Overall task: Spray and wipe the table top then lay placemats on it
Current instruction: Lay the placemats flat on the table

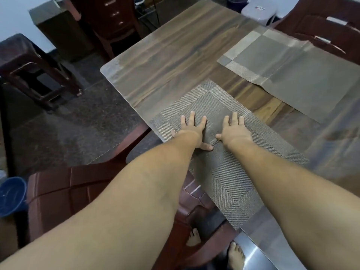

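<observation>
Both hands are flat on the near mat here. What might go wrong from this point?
1. The near mat lies right along the table edge, above a chair. A sideways push from the left hand or right hand may slide it off.
2. The far mat shows raised creases, so it may not lie flat unless smoothed.

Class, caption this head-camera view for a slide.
Left hand and right hand press a grey-brown woven placemat flat on the dark wooden table; a second placemat lies beyond.
</observation>
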